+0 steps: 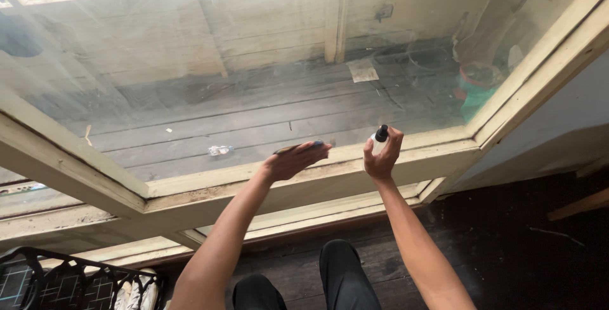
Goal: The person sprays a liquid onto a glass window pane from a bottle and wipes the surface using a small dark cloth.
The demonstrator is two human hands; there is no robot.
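My knees in dark trousers sit closest, on the dark plank floor. Ahead, the big dusty pane fills most of what I see, set in a pale wooden frame with worn paint; through it lie grey deck boards and a scrap of paper. Low at the left stands a black lattice rack with pale shoes behind it. My left hand reaches to the bottom edge of the pane, fingers flat and together, pressing a dark cloth against the glass; only a sliver of the cloth shows. My right hand is just beside it, fingers wrapped around a small clear spray bottle with a black top, held upright close to the glass, just above the lower frame rail.
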